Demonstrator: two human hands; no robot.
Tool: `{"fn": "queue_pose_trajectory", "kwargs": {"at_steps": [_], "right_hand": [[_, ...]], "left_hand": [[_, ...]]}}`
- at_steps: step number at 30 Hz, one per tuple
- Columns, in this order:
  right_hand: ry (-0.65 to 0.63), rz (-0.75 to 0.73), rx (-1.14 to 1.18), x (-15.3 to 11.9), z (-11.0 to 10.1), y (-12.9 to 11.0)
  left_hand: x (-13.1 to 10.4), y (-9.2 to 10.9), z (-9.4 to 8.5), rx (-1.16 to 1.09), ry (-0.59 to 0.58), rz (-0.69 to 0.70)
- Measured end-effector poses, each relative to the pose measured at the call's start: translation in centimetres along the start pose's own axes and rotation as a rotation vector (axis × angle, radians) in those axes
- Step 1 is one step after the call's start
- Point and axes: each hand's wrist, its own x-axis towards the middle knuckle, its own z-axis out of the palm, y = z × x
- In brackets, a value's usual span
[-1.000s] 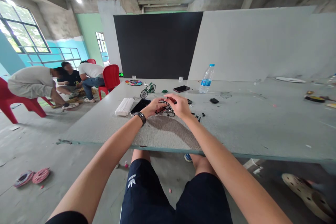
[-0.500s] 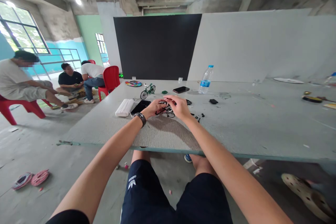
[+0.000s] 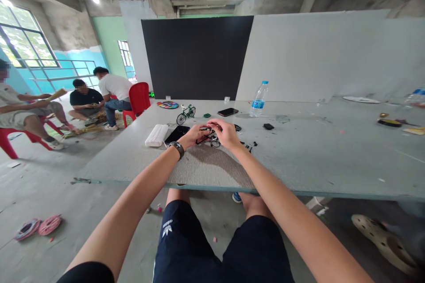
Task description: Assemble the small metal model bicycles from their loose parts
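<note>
Over the grey table [image 3: 133, 168], my left hand [image 3: 195, 135] is closed on a small dark model bicycle [image 3: 214, 142] with a little wheel showing below the fingers. My right hand [image 3: 226, 133] meets it from the right, its fingers bent together at the top of the model; what they pinch is too small to make out. Small black parts [image 3: 248, 146] lie just right of my right hand. A finished-looking green model bicycle [image 3: 186, 114] stands behind my left hand, with a small green piece [image 3: 207, 115] beside it.
A white box [image 3: 156, 135] and a black phone [image 3: 177, 134] lie left of my hands. Farther back are another phone [image 3: 228, 112], a water bottle [image 3: 259, 99], a black object [image 3: 268, 126] and a colourful palette [image 3: 168, 105]. Several people sit at the far left.
My hands hold nearly the same pose on the model. The view has shifted slightly. At the left, one seated person leans back with a tan item, and another has raised the head.
</note>
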Motion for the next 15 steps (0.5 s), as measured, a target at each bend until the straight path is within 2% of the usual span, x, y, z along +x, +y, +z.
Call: {"fn": "queue_pose_trajectory", "kwargs": {"at_steps": [6,11,15], "right_hand": [[0.058,0.038,-0.055,-0.11,0.00,0.22],[-0.024,-0.022,-0.012,-0.07,-0.01,0.51],[-0.011,0.016,0.027,0.05,0.13,0.37]], "left_hand": [[0.08,-0.05,-0.09,0.080,0.009,-0.014],[0.07,-0.13,-0.11,-0.003,0.007,0.023],[0.39,-0.32,-0.18,0.032,0.018,0.002]]}}
